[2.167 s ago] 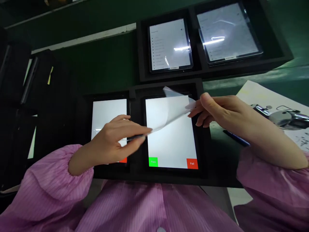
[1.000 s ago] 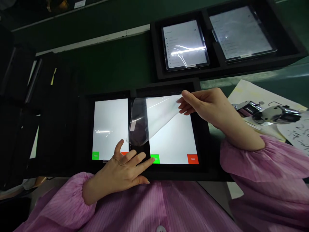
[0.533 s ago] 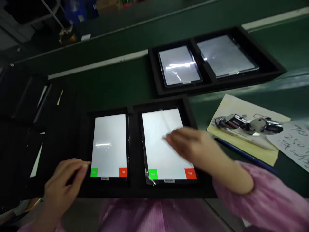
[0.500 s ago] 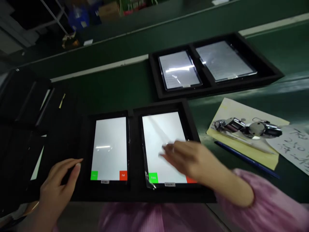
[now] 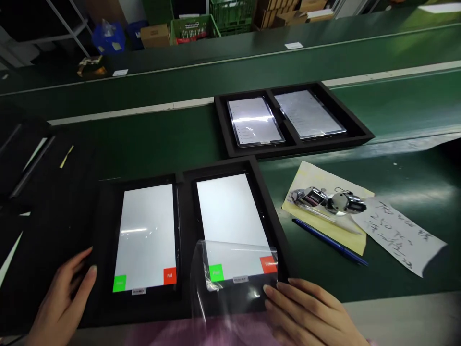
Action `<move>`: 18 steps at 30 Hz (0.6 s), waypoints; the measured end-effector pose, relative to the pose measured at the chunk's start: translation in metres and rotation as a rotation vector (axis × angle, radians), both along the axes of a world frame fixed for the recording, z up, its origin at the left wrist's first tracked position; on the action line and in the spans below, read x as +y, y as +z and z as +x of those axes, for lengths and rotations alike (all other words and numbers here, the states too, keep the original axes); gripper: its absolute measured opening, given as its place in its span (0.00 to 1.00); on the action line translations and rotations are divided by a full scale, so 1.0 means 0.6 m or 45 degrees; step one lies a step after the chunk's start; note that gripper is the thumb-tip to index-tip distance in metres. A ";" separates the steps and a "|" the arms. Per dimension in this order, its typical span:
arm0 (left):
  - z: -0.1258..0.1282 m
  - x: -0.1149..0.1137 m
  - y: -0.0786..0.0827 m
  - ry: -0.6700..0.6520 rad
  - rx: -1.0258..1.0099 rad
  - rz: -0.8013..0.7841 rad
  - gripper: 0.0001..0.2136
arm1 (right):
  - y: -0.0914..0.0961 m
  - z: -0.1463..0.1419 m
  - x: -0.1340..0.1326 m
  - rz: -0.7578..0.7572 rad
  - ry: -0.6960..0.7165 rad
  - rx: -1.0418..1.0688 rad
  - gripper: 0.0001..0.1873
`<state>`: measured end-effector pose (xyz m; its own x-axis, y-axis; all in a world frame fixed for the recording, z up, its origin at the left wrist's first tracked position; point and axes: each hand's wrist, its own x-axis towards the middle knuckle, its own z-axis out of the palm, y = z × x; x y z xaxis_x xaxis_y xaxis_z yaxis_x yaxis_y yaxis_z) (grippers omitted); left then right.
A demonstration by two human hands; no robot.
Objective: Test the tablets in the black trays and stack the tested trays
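Observation:
Two tablets with lit white screens lie in a black foam tray in front of me, the left tablet [image 5: 147,230] and the right tablet [image 5: 230,206]. Each screen has a green box and a red box at its lower corners. A clear plastic film [image 5: 230,300] is lifted and curled over the lower part of the right tablet. At that film's right side is my right hand [image 5: 306,310], its fingers closed on the edge and its thumb hidden. My left hand [image 5: 66,293] rests by the tray's left edge, thumb and fingers apart, holding nothing.
Behind, a second black tray [image 5: 295,146] holds two more tablets. To the right lie yellow paper [image 5: 334,226], metal hand counters [image 5: 327,201], a blue pen [image 5: 329,241] and a handwritten note [image 5: 399,235]. Black foam pieces [image 5: 39,202] sit left; crates [image 5: 196,29] stand beyond the bench.
My right hand has moved from over the right screen to the tray's lower right. The clear film now stands lifted over that tablet's bottom. The view has shifted; my left hand stays by the tray.

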<state>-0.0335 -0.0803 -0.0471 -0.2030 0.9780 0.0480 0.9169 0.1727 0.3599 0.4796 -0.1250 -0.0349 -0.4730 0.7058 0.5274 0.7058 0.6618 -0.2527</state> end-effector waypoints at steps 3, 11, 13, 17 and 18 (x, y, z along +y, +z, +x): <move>0.041 0.077 0.035 -0.103 -0.035 -0.022 0.25 | -0.005 0.012 -0.007 0.086 0.089 0.003 0.11; 0.088 0.185 0.039 -0.149 -0.091 0.105 0.31 | -0.050 -0.013 0.041 0.161 0.143 0.541 0.12; 0.090 0.198 0.046 -0.194 -0.063 0.071 0.32 | -0.053 -0.016 0.037 0.164 0.118 0.517 0.14; 0.109 0.256 0.060 -0.292 -0.003 0.012 0.28 | -0.046 -0.011 0.030 0.156 0.127 0.414 0.16; 0.114 0.274 0.061 -0.317 0.005 0.010 0.27 | -0.044 -0.009 0.029 0.153 0.130 0.395 0.16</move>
